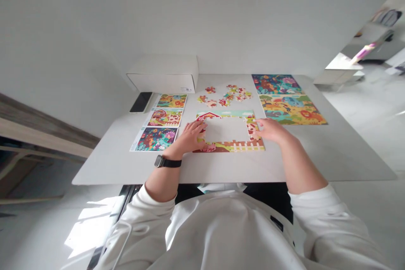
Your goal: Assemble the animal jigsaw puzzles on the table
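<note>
A farm jigsaw puzzle (pixel 240 147) lies on the table as a joined rectangular border, with bare tabletop showing inside it. My left hand (pixel 190 137) rests flat on the border's left side, fingers stretched over its pieces and hiding some of them. At the opposite side, my right hand (pixel 272 130) touches the right edge with its fingertips, the fingers apart. Beyond the border lie loose puzzle pieces (pixel 243 94) in a scattered group, and a few more pieces (pixel 207 101) sit to their left.
Three picture cards (pixel 157 139) lie in a column at the left, near a black phone (pixel 141 102). Behind them stands a white box (pixel 163 80). Two finished puzzles, a dark one (pixel 278 84) and a yellow animal one (pixel 292 109), lie at the right of the white table (pixel 341 152).
</note>
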